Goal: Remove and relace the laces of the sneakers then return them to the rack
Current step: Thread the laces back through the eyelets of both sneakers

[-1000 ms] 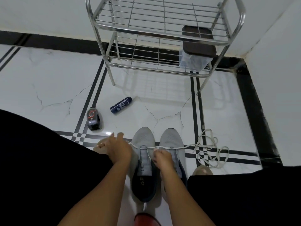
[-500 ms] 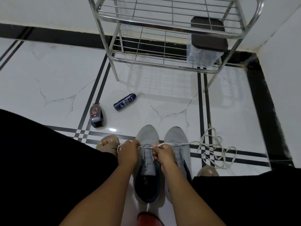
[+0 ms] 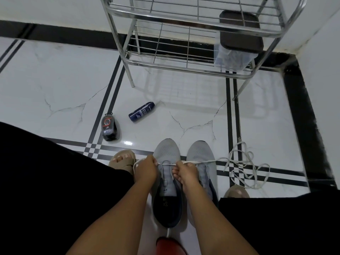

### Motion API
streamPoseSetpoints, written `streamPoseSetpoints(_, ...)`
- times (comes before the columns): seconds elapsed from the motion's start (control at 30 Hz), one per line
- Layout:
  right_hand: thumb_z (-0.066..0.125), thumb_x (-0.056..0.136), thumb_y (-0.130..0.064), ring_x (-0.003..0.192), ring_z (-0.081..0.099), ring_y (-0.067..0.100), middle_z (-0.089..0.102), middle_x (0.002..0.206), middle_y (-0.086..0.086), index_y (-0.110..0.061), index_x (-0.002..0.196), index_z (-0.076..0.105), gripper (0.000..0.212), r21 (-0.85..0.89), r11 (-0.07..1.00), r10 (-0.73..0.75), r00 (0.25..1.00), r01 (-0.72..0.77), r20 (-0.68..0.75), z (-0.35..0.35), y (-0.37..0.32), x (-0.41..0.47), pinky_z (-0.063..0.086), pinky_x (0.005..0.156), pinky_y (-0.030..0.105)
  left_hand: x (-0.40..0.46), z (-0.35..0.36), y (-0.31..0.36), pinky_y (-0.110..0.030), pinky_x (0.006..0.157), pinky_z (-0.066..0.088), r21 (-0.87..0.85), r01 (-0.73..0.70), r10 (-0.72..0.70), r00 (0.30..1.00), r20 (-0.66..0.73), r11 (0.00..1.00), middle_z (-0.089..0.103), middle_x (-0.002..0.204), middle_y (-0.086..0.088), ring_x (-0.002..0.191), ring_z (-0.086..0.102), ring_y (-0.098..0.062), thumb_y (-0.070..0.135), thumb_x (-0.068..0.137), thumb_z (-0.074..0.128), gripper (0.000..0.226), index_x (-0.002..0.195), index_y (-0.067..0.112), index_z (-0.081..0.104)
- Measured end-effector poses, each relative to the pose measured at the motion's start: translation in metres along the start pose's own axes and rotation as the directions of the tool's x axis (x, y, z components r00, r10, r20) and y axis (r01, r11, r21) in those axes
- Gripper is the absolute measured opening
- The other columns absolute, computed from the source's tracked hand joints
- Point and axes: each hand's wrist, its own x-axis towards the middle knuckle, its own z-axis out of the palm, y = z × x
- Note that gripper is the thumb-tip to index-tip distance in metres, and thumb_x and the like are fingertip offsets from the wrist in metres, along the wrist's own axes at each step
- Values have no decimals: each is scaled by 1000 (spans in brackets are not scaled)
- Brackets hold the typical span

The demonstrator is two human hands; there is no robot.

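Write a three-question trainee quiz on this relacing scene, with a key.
1. True or false: both grey sneakers sit on the rack.
2. Which sneaker are the left hand and right hand lacing? A) the left one B) the right one
3. Fill in: the loose lace lies on the floor to the person's ____.

Key: 1 false, they stand on the floor; 2 A, each hand pinches the lace at its eyelets; 3 right.
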Motion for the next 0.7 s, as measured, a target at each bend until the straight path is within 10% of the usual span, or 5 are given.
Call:
streamPoseSetpoints(0.5, 65, 91, -12, 64, 57, 11, 61, 73, 6, -6, 91, 59, 8, 83, 991, -117, 987, 108, 107, -16, -10, -18, 52, 57, 17, -5, -12, 22, -36, 75, 47, -113, 27, -43, 990, -137, 993, 58, 103, -8, 93, 58, -30, 12, 91, 43, 16, 103, 18, 53)
streamPoseSetpoints(0.7, 74, 84, -20, 51, 52, 13, 59, 58, 3, -11, 69, 54, 27, -45, 922, -386, 921, 384, -42, -16, -40, -45, 49, 53, 25, -15, -25, 66, -28, 84, 42, -294, -242, 306, 931, 197, 925, 65, 113, -4, 106, 59, -22, 13, 99, 40, 25, 110, 15, 62)
